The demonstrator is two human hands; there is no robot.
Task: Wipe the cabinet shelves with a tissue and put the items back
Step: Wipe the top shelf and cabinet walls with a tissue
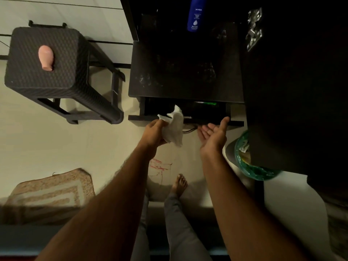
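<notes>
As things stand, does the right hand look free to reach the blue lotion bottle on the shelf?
Probably yes. The right hand is open and holds nothing, and the dark shelf between it and the blue lotion bottle shows nothing standing in the way, though the cabinet is dim.

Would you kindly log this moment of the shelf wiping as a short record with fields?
left hand: grips the tissue at the lower shelf's front edge
right hand: open, palm up, holds nothing
upper shelf: dusty smudges show
blue bottle: stands at the back of the cabinet
stool: bears a pink bottle lying on its side
bin: green liner, right of the hands
</notes>
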